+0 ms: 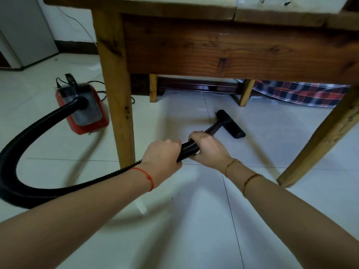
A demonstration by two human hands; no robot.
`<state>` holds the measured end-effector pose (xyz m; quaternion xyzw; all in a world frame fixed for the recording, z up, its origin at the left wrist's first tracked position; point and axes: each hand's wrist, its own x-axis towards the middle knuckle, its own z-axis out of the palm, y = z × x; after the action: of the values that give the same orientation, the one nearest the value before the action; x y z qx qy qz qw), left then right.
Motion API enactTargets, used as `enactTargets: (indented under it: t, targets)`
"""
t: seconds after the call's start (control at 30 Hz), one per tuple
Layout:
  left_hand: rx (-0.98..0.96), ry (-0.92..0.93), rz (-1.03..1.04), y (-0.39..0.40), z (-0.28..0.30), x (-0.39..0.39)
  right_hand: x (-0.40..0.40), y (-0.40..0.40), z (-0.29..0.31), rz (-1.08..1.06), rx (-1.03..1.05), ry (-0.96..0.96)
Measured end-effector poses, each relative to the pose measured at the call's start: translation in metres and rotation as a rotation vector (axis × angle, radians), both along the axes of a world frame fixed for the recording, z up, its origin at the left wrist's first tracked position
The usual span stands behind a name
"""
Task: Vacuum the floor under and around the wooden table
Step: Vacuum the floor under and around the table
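Note:
The wooden table (223,49) fills the top of the view, with its near left leg (116,94) just left of my hands. A black ribbed vacuum hose (29,133) loops from the red canister vacuum (85,109) on the left round to my hands. My left hand (163,158) grips the hose behind my right hand (207,146), which grips it further forward. The black floor nozzle (231,124) lies flat on the white tiles under the table.
A near right table leg (320,142) slants at the right, and two far legs stand at the back. A checked cloth (299,94) hangs beyond the table. A grey cabinet (23,32) stands far left. Small dark crumbs (139,217) dot the tiles near me.

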<state>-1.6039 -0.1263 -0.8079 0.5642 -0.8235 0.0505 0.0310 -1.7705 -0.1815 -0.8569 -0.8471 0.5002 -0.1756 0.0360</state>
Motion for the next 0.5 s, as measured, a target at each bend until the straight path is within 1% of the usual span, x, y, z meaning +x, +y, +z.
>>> enactTargets:
  t: [0.17, 0.33, 0.5]
  targets:
    - [-0.02, -0.064, -0.02, 0.04, 0.013, 0.051, 0.042, 0.042, 0.008, 0.019, -0.113, 0.071]
    - [-0.025, -0.121, -0.017, 0.076, 0.025, 0.097, 0.086, 0.077, 0.013, 0.034, -0.229, 0.103]
    - [-0.015, -0.148, -0.025, 0.099, 0.033, 0.123, 0.112, 0.101, 0.018, 0.037, -0.297, 0.149]
